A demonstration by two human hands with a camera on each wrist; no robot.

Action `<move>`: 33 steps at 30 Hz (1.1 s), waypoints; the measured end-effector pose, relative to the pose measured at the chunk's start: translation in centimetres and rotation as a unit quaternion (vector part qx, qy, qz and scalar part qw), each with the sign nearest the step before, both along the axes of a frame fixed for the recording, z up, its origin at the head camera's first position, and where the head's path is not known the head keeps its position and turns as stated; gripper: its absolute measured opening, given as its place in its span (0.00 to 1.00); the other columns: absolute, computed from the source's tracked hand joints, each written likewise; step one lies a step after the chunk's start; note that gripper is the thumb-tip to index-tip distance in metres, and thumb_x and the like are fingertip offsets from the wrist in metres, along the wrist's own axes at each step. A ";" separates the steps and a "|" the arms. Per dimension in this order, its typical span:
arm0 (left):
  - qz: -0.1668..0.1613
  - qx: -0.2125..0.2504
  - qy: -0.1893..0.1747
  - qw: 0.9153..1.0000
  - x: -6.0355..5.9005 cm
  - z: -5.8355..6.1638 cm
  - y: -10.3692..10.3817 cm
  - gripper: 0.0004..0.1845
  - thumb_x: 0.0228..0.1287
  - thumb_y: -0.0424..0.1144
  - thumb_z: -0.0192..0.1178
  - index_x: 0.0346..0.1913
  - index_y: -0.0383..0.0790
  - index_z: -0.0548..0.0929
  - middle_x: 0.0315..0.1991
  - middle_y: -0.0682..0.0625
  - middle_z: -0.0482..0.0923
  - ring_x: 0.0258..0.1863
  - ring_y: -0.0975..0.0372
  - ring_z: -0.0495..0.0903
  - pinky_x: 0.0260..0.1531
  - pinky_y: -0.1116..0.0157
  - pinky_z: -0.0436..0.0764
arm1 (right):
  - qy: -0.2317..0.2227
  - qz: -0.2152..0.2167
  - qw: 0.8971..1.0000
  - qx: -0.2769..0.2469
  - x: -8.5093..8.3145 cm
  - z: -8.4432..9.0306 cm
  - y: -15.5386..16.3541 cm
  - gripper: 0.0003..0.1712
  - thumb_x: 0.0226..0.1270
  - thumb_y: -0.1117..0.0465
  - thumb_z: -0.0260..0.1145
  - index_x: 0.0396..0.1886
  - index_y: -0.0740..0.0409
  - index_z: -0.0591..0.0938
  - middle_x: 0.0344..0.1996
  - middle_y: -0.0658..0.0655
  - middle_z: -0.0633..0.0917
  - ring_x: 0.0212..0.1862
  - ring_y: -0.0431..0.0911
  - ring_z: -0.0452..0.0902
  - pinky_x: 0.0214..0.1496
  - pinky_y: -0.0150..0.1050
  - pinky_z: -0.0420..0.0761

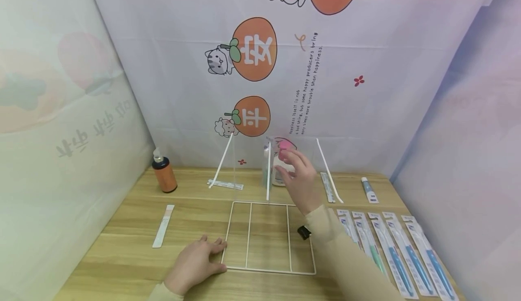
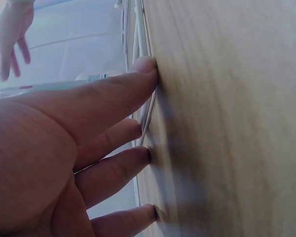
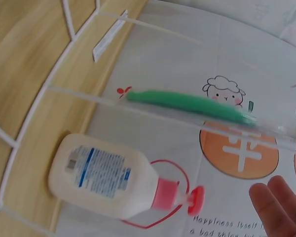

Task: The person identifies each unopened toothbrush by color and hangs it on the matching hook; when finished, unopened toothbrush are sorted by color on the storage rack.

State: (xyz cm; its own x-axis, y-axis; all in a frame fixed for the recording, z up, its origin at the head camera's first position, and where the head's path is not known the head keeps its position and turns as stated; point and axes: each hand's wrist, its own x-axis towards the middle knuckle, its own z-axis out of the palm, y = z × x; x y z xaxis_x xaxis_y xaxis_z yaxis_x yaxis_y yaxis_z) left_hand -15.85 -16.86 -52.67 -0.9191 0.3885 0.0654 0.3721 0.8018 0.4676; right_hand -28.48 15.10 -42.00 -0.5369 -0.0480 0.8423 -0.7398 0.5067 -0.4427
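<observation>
The left hand [image 1: 194,260] lies flat on the wooden table [image 1: 122,242], its fingers straight and spread, fingertips [image 2: 147,66] touching the near left corner of a white wire rack [image 1: 269,269] that lies flat and is divided into three bays. The right hand [image 1: 301,181] hovers raised beyond the rack's far edge with its fingers loosely straight, holding nothing; just past it stands a white pump bottle [image 3: 103,175] with a pink pump, whose blue-and-white label is too blurred to read. A green toothbrush in a clear pack [image 3: 187,103] leans upright beside that bottle, smeared by motion. To the right of the raised hand five packaged toothbrushes [image 1: 396,256] lie side by side, the nearest partly hidden by the sleeve, the lowest cut off by the picture's edge. Far left of the left hand stands one orange bottle [image 1: 164,174]. The backdrop [image 1: 309,84] reads "Happiness itself is not a bad thing, but some happy producers bring".
</observation>
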 end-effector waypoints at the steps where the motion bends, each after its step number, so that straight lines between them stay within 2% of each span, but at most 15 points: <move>1: 0.000 0.001 0.000 1.000 0.0 0.0 0.0 0.33 0.53 0.53 0.83 0.62 0.45 0.90 0.62 0.47 0.87 0.64 0.25 0.77 0.57 0.27 0.77 | -0.012 -0.005 1.000 0.006 0.2 -0.2 0.7 0.28 0.63 0.70 0.82 0.62 0.61 0.85 0.59 0.63 0.86 0.49 0.58 0.90 0.41 0.35 0.90; 3: -0.002 0.002 0.000 1.000 0.0 -0.1 0.0 0.33 0.53 0.53 0.83 0.62 0.44 0.90 0.62 0.46 0.87 0.64 0.24 0.77 0.58 0.28 0.77 | -0.048 -0.007 0.999 0.013 0.8 -0.7 2.2 0.29 0.63 0.69 0.82 0.63 0.60 0.85 0.59 0.64 0.86 0.47 0.57 0.91 0.41 0.36 0.91; 8: -0.005 0.003 0.001 1.000 -0.1 -0.1 -0.1 0.33 0.53 0.53 0.83 0.61 0.43 0.91 0.62 0.45 0.87 0.63 0.24 0.77 0.58 0.29 0.78 | -0.109 -0.038 0.992 0.043 1.6 -2.6 7.1 0.30 0.60 0.69 0.83 0.63 0.61 0.85 0.55 0.67 0.88 0.41 0.58 0.92 0.44 0.49 0.91; 10: -0.005 0.000 0.003 1.000 -0.1 -0.1 -0.1 0.33 0.53 0.53 0.83 0.61 0.43 0.91 0.61 0.45 0.87 0.63 0.24 0.77 0.57 0.29 0.78 | -0.150 -0.037 0.987 0.052 1.9 -3.4 9.4 0.28 0.63 0.66 0.82 0.63 0.60 0.86 0.56 0.67 0.89 0.41 0.58 0.93 0.43 0.47 0.91; 13: -0.005 -0.001 0.006 1.000 0.0 -0.1 -0.1 0.32 0.53 0.53 0.83 0.61 0.43 0.91 0.61 0.45 0.87 0.62 0.24 0.78 0.58 0.29 0.78 | -0.247 -0.027 0.966 0.070 2.7 -4.7 12.6 0.27 0.70 0.62 0.79 0.66 0.60 0.84 0.56 0.68 0.87 0.42 0.58 0.92 0.36 0.41 0.91; 15: -0.005 0.000 0.005 1.000 0.0 -0.1 -0.1 0.32 0.53 0.53 0.83 0.61 0.44 0.91 0.61 0.45 0.87 0.63 0.24 0.77 0.58 0.29 0.78 | -0.315 -0.014 0.946 0.073 3.3 -5.4 14.5 0.28 0.71 0.62 0.78 0.68 0.62 0.83 0.57 0.70 0.86 0.42 0.57 0.92 0.33 0.41 0.91; 19: -0.004 0.000 0.004 1.000 -0.1 -0.1 0.0 0.33 0.53 0.53 0.83 0.62 0.45 0.91 0.62 0.46 0.87 0.63 0.25 0.77 0.58 0.29 0.78 | -0.418 -0.024 0.902 0.109 4.6 -6.5 17.6 0.32 0.71 0.62 0.78 0.71 0.66 0.80 0.56 0.74 0.86 0.37 0.54 0.92 0.32 0.43 0.91; 22: -0.003 -0.002 0.005 1.000 0.0 -0.1 0.0 0.33 0.53 0.53 0.83 0.62 0.45 0.91 0.62 0.47 0.87 0.64 0.25 0.77 0.58 0.29 0.78 | -0.450 -0.034 0.882 0.136 5.3 -7.3 19.4 0.34 0.70 0.60 0.78 0.71 0.68 0.80 0.57 0.76 0.85 0.39 0.52 0.91 0.31 0.41 0.89; 26: 0.000 -0.001 0.003 1.000 0.0 -0.1 0.1 0.33 0.53 0.53 0.83 0.62 0.44 0.91 0.62 0.46 0.87 0.64 0.25 0.77 0.58 0.29 0.78 | -0.449 -0.036 0.879 0.159 5.7 -8.1 21.0 0.32 0.66 0.62 0.81 0.67 0.67 0.83 0.55 0.76 0.85 0.40 0.51 0.89 0.30 0.39 0.88; 30: 0.004 0.001 -0.001 1.000 0.1 0.0 0.1 0.32 0.53 0.52 0.83 0.62 0.44 0.91 0.62 0.46 0.87 0.64 0.25 0.76 0.58 0.28 0.77 | -0.459 -0.028 0.873 0.164 5.8 -8.5 21.7 0.31 0.61 0.65 0.83 0.63 0.68 0.85 0.50 0.71 0.87 0.38 0.49 0.88 0.29 0.38 0.87; 33: 0.004 -0.001 -0.001 1.000 0.1 0.0 0.1 0.33 0.53 0.52 0.83 0.62 0.45 0.91 0.62 0.46 0.87 0.65 0.25 0.76 0.58 0.28 0.77 | -0.466 -0.022 0.869 0.166 5.6 -8.9 21.8 0.30 0.58 0.67 0.83 0.61 0.68 0.86 0.48 0.68 0.88 0.40 0.49 0.88 0.30 0.38 0.88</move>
